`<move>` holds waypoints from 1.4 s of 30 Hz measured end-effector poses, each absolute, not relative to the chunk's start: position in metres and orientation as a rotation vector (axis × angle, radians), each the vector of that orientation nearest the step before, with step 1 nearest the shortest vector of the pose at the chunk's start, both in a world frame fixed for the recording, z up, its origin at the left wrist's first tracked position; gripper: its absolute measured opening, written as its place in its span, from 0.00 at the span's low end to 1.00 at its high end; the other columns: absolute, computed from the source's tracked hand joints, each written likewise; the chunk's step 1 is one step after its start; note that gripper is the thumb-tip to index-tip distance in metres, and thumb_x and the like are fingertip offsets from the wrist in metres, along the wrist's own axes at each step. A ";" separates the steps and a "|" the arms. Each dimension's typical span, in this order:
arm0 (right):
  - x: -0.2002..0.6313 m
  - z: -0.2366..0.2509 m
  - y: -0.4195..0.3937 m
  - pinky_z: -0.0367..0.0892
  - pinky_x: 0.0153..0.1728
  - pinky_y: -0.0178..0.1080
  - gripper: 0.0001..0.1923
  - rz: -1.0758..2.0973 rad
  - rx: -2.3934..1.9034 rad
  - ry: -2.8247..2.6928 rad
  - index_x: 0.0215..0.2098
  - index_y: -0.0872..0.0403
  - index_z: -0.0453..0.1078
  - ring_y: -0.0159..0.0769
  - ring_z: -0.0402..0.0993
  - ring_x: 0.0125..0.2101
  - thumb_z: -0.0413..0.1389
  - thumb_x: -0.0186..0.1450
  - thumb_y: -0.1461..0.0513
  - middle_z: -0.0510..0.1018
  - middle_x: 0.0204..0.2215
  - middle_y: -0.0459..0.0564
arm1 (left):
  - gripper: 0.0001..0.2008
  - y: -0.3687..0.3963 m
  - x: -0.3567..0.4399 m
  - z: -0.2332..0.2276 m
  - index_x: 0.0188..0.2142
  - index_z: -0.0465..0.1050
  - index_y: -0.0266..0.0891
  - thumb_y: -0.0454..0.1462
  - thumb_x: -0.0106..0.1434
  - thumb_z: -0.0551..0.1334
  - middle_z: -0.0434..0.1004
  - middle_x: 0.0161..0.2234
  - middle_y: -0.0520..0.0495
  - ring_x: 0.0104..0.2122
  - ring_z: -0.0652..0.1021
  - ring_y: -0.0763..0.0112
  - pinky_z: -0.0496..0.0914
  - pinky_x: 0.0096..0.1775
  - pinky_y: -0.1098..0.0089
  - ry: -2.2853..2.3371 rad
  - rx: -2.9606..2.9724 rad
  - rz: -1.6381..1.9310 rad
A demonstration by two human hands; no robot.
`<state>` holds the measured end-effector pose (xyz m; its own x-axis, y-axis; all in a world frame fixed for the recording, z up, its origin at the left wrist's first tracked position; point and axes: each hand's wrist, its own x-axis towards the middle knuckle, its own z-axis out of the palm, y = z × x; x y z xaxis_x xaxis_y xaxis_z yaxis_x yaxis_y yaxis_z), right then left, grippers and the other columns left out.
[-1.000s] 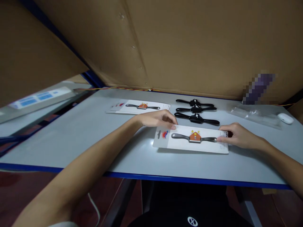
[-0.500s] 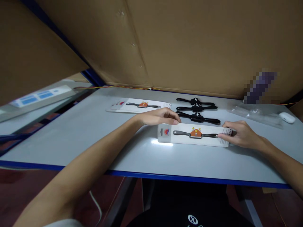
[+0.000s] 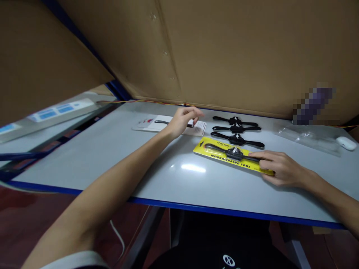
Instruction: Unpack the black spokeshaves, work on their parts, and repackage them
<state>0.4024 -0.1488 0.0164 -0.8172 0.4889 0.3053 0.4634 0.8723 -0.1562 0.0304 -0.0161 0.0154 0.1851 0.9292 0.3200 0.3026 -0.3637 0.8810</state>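
Three black tools lie unpackaged, our right hand grips a filled yellow pack, and our left hand hangs loosely open.

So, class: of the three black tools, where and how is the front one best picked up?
Probably pinch the front tool across its right handle, coming from the right: that slim handle reaches a little further right than the tools behind, while the yellow pack lies close in front of the left handle.
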 end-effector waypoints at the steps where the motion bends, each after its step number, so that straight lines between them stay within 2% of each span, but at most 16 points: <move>1: 0.401 0.017 -0.149 0.80 0.42 0.51 0.08 0.156 -0.710 -2.713 0.31 0.51 0.71 0.48 0.83 0.46 0.55 0.67 0.66 0.82 0.58 0.61 | 0.15 -0.014 0.026 0.015 0.30 0.78 0.38 0.47 0.58 0.61 0.67 0.19 0.51 0.24 0.69 0.68 0.66 0.35 0.66 1.263 1.848 1.154; 3: 0.399 0.021 -0.152 0.78 0.46 0.52 0.08 0.282 -0.727 -2.731 0.29 0.51 0.70 0.47 0.81 0.50 0.55 0.66 0.67 0.80 0.60 0.59 | 0.15 -0.010 0.019 0.013 0.30 0.78 0.38 0.47 0.60 0.60 0.68 0.19 0.51 0.24 0.68 0.67 0.65 0.35 0.66 1.536 1.995 1.063; 6: 0.396 0.027 -0.158 0.76 0.51 0.52 0.09 0.466 -0.759 -2.759 0.26 0.50 0.67 0.48 0.78 0.55 0.57 0.63 0.68 0.79 0.60 0.57 | 0.14 -0.005 0.012 0.009 0.33 0.80 0.36 0.43 0.61 0.60 0.77 0.25 0.46 0.28 0.74 0.63 0.65 0.39 0.65 1.846 2.182 0.938; 10: 0.393 0.028 -0.160 0.73 0.50 0.52 0.03 0.506 -0.755 -2.727 0.33 0.50 0.71 0.48 0.77 0.53 0.60 0.65 0.63 0.80 0.57 0.58 | 0.14 0.002 0.007 0.000 0.38 0.82 0.36 0.41 0.62 0.59 0.83 0.33 0.42 0.34 0.78 0.58 0.66 0.41 0.64 1.823 2.329 0.838; 14: 0.399 0.022 -0.151 0.65 0.46 0.51 0.06 0.214 -0.942 -2.527 0.40 0.49 0.75 0.43 0.79 0.37 0.56 0.71 0.59 0.85 0.38 0.51 | 0.17 0.009 0.000 -0.009 0.40 0.84 0.37 0.43 0.64 0.58 0.82 0.41 0.37 0.40 0.77 0.54 0.68 0.46 0.61 1.693 2.540 0.749; 16: 0.405 0.019 -0.145 0.62 0.43 0.50 0.07 0.091 -1.088 -2.414 0.40 0.48 0.75 0.37 0.72 0.25 0.56 0.71 0.58 0.80 0.25 0.45 | 0.19 0.012 -0.003 -0.013 0.42 0.84 0.36 0.44 0.64 0.58 0.80 0.42 0.35 0.43 0.76 0.52 0.69 0.49 0.58 1.631 2.608 0.674; 19: 0.412 0.014 -0.136 0.63 0.38 0.47 0.07 0.024 -1.292 -2.243 0.39 0.46 0.75 0.37 0.63 0.20 0.56 0.70 0.55 0.67 0.15 0.40 | 0.20 0.014 -0.003 -0.018 0.46 0.84 0.36 0.43 0.65 0.56 0.80 0.42 0.35 0.43 0.75 0.51 0.68 0.51 0.55 1.615 2.638 0.579; 21: 0.416 0.012 -0.130 0.64 0.35 0.46 0.08 0.047 -1.376 -2.187 0.41 0.47 0.76 0.40 0.66 0.22 0.56 0.70 0.55 0.67 0.16 0.42 | 0.21 0.014 0.000 -0.020 0.47 0.83 0.36 0.43 0.66 0.55 0.79 0.43 0.35 0.45 0.75 0.51 0.68 0.52 0.55 1.633 2.648 0.567; 23: 0.419 0.011 -0.124 0.67 0.35 0.47 0.09 0.041 -1.399 -2.196 0.42 0.48 0.75 0.43 0.71 0.26 0.55 0.70 0.55 0.74 0.23 0.47 | 0.21 0.011 0.003 -0.019 0.47 0.82 0.36 0.43 0.67 0.55 0.79 0.44 0.35 0.45 0.75 0.51 0.68 0.53 0.55 1.626 2.663 0.579; 25: 0.423 0.012 -0.118 0.70 0.40 0.50 0.10 -0.063 -1.401 -2.229 0.42 0.50 0.75 0.48 0.77 0.35 0.54 0.69 0.55 0.81 0.36 0.56 | 0.20 0.008 0.006 -0.016 0.47 0.82 0.35 0.43 0.68 0.55 0.79 0.44 0.35 0.45 0.75 0.51 0.68 0.52 0.55 1.592 2.679 0.630; 27: 0.433 0.016 -0.111 0.69 0.47 0.56 0.11 -0.224 -1.475 -2.239 0.44 0.52 0.73 0.58 0.78 0.46 0.54 0.68 0.56 0.81 0.50 0.64 | 0.19 0.004 0.009 -0.012 0.46 0.82 0.35 0.41 0.69 0.55 0.80 0.44 0.35 0.45 0.76 0.51 0.68 0.51 0.56 1.570 2.689 0.734; 31: 0.477 0.028 -0.099 0.70 0.46 0.60 0.29 -0.318 -1.922 -2.232 0.61 0.60 0.66 0.68 0.76 0.52 0.55 0.67 0.52 0.78 0.54 0.73 | 0.17 -0.008 0.015 -0.002 0.44 0.81 0.36 0.39 0.70 0.54 0.81 0.41 0.38 0.44 0.77 0.54 0.70 0.49 0.57 1.498 2.744 0.944; 33: 0.510 0.032 -0.092 0.70 0.46 0.61 0.33 -0.284 -2.091 -2.277 0.64 0.56 0.65 0.70 0.74 0.54 0.57 0.66 0.48 0.76 0.60 0.72 | 0.17 -0.014 0.022 0.001 0.43 0.81 0.36 0.40 0.71 0.54 0.81 0.40 0.39 0.42 0.77 0.56 0.71 0.48 0.58 1.337 2.847 0.903; 36: 0.560 0.030 -0.080 0.71 0.43 0.63 0.34 -0.352 -2.160 -2.296 0.59 0.51 0.70 0.70 0.76 0.51 0.57 0.64 0.41 0.80 0.53 0.68 | 0.19 -0.024 0.036 0.002 0.46 0.81 0.36 0.42 0.74 0.52 0.82 0.41 0.39 0.42 0.78 0.56 0.72 0.47 0.58 1.056 2.984 0.713; 39: 0.591 0.022 -0.071 0.70 0.39 0.61 0.32 -0.398 -2.005 -2.300 0.51 0.48 0.74 0.64 0.77 0.42 0.52 0.65 0.35 0.83 0.43 0.62 | 0.21 -0.031 0.048 -0.003 0.53 0.80 0.35 0.43 0.75 0.53 0.82 0.46 0.37 0.45 0.78 0.55 0.73 0.49 0.56 0.967 2.986 0.549; 42: 0.595 0.022 -0.069 0.69 0.37 0.56 0.36 -0.349 -1.905 -2.274 0.48 0.48 0.76 0.57 0.77 0.38 0.52 0.64 0.30 0.83 0.38 0.60 | 0.21 -0.034 0.053 -0.009 0.57 0.79 0.35 0.43 0.75 0.55 0.80 0.48 0.35 0.47 0.79 0.54 0.74 0.50 0.56 0.995 2.943 0.457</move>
<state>0.5949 -0.0695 0.0220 -0.1793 0.9472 0.2657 0.9833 0.1642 0.0780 0.0531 -0.0339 -0.0091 0.7570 0.5940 0.2722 0.5937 -0.7993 0.0933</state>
